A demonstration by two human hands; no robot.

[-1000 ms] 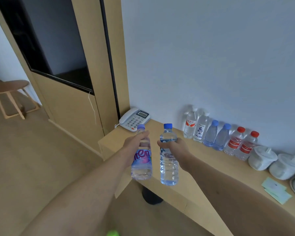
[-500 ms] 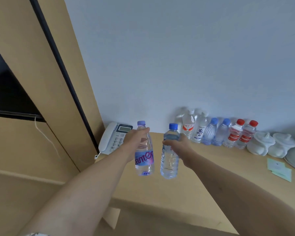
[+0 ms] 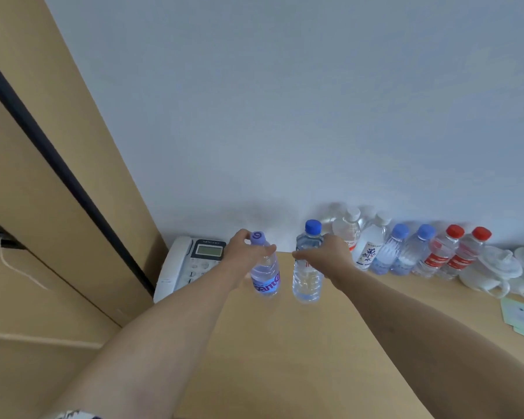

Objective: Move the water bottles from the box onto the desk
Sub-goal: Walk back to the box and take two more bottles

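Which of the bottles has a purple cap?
The clear plastic bottle with the purple label, held in the left hand; every other cap is blue, white or red.

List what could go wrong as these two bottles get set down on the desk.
1. The left hand grips the purple-cap bottle close beside the phone; a sideways drift could knock the phone.
2. The right hand holds the blue-cap bottle just left of the bottle row; a bump there might topple several.
3. Both bottles are held high near the neck, so they may tip on release.
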